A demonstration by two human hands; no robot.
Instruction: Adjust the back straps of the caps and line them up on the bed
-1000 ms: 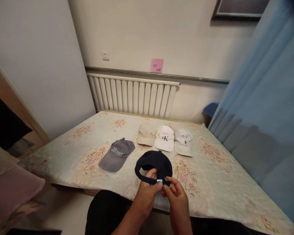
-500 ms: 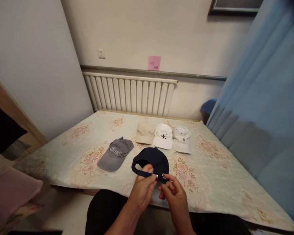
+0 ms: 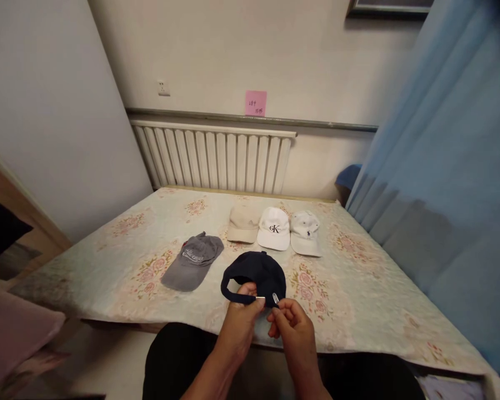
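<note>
A dark navy baseball cap (image 3: pixel 260 269) is held up over the near edge of the bed, its back opening and strap toward me. My left hand (image 3: pixel 239 322) is closed on the strap, thumb by its metal-tipped end and fingers inside the opening. At the cap's right side, a small metal buckle (image 3: pixel 275 299) shows just above the fingertips of my right hand (image 3: pixel 294 325), which are pinched on the strap side there. A gap lies between the strap end and the buckle. Left of the cap lies a grey cap (image 3: pixel 193 262) with white lettering.
Behind the navy cap, a beige cap (image 3: pixel 242 223), a white cap with black letters (image 3: pixel 274 236) and another white cap (image 3: pixel 305 233) lie in a row on the floral bedcover (image 3: pixel 366 300). A radiator (image 3: pixel 216 158) stands behind; a blue curtain (image 3: pixel 437 183) hangs at right.
The view has shifted slightly. My right fingers have moved down from the buckle, which now shows more fully. My left hand keeps its hold on the strap.
</note>
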